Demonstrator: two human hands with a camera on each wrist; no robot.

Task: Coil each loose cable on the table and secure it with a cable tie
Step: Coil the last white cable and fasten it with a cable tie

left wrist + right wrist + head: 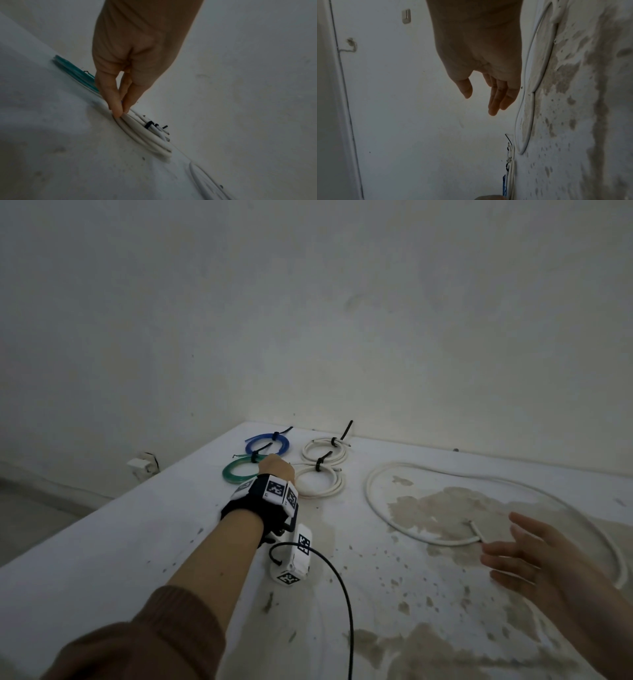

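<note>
Left fingers [118, 108]: thumb and forefinger tips meet in a narrow pinch at the rim of the near white coil [145, 136], which lies flat on the table [102, 542]. The left hand [277, 470] is reached far forward, arm nearly straight, brown sleeve [154, 638] at the elbow. Just beside it lie the green coil [239, 472], the blue coil [267, 443] and the far white coil [323, 450], each bound with a black cable tie [320, 463]. Right hand [534, 559]: fingers straight and loosely spread, holding nothing, palm hovering near the cut end of the loose white cable [376, 501], which sprawls in one wide uncoiled loop.
</note>
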